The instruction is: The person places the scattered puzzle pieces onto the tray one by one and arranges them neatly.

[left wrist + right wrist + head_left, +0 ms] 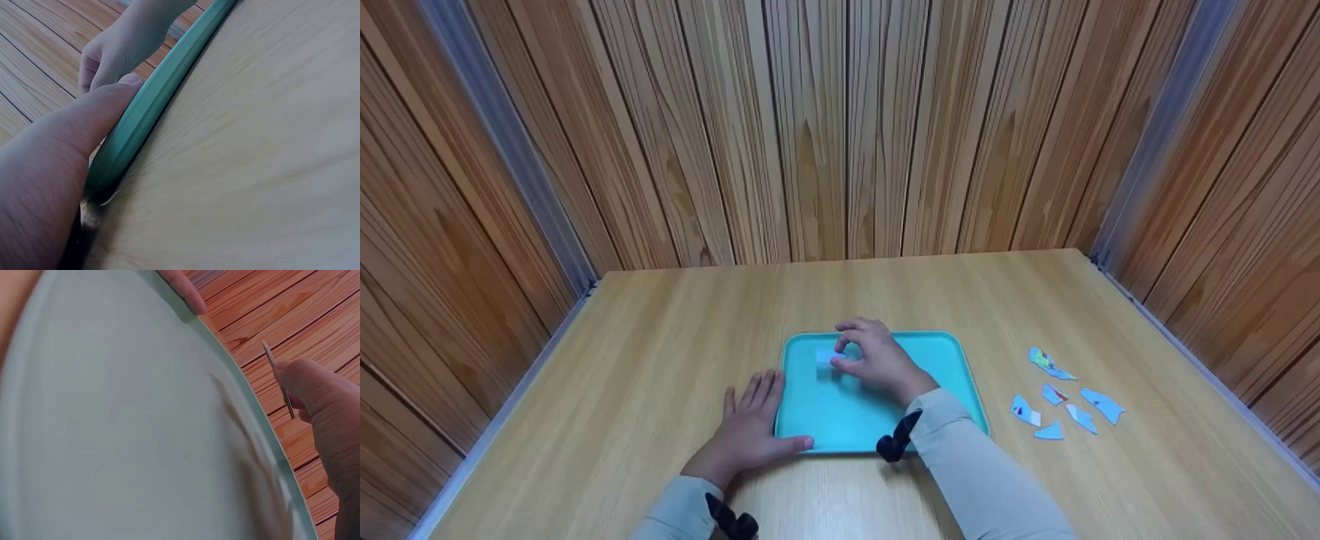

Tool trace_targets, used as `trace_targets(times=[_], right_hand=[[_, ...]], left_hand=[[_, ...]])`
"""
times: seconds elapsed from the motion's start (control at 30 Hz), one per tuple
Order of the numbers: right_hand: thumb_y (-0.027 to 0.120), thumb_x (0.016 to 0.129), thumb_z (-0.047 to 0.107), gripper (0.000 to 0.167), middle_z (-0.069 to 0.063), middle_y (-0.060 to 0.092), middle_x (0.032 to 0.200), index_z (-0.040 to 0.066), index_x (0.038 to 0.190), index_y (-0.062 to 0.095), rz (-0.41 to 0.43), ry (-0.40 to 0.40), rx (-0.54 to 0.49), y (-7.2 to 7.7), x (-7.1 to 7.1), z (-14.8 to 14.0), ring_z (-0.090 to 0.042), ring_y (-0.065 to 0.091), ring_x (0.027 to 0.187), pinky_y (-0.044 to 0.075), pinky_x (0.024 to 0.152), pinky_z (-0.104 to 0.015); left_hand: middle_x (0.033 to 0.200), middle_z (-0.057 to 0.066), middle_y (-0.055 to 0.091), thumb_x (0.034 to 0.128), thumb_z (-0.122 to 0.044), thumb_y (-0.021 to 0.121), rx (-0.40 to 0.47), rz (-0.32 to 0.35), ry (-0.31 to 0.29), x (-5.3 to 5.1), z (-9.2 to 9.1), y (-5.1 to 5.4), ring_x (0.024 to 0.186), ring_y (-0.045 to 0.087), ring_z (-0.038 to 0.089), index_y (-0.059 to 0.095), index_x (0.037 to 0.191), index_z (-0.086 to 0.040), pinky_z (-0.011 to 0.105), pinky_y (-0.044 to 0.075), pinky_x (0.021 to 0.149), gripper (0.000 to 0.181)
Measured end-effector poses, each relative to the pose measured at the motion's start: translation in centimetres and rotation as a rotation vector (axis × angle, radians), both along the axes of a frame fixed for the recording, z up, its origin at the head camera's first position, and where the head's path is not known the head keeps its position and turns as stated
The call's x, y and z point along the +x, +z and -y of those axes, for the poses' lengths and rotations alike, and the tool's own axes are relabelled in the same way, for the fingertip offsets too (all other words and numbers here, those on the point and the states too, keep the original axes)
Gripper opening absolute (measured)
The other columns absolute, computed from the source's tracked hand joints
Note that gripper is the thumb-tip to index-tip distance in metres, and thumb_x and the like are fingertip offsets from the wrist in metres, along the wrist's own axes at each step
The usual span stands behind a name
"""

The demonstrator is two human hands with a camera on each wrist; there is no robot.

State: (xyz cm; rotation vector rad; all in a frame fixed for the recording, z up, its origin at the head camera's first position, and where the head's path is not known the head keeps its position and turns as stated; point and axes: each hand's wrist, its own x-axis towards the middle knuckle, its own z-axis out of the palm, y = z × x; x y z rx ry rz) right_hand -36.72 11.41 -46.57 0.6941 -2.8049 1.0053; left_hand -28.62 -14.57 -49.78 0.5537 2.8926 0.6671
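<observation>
A turquoise tray [810, 416] lies on the wooden table. Over its far left part, my right hand [879, 361] pinches a small pale-blue paper piece [825, 358] between thumb and fingers. In the right wrist view the paper piece [277, 379] shows edge-on, above the tray's surface. At the tray's near left corner rests my left hand [754, 429], fingers straight along the left side and thumb on the near rim. The left wrist view shows that thumb [109, 101] against the tray's edge [146, 118].
Several torn paper pieces with blue printing lie right of the tray, among them a piece with yellow-green print [1042, 358] and a plain blue one [1050, 432]. Wood-plank walls [825, 135] stand behind and on both sides of the table [675, 337].
</observation>
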Motion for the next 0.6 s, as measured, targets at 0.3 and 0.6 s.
trace_targets(times=[0.3,0.6], right_hand=[[0.072,0.093,0.043,0.017,0.003,0.053,0.146,0.026,0.094,0.071,-0.008,0.012,0.024,-0.8,-0.2,1.3,-0.025,0.040,0.140,0.030,0.118,-0.048],[0.073,0.093,0.041,0.016,-0.002,0.052,0.148,0.025,0.093,0.073,-0.033,0.016,0.022,-1.7,-0.3,2.2,-0.030,0.035,0.146,0.023,0.120,-0.053]], left_hand=[[0.170,0.013,0.007,0.0798,-0.085,0.053,-0.001,0.012,0.007,-0.1,0.0,-0.3,0.155,-0.002,0.037,0.009,0.163,-0.010,0.069,-0.011,0.114,0.121],[0.170,0.014,0.007,0.0805,-0.084,0.054,-0.002,0.012,0.003,0.0,-0.1,-0.2,0.155,-0.002,0.037,0.009,0.163,-0.009,0.069,-0.011,0.114,0.120]])
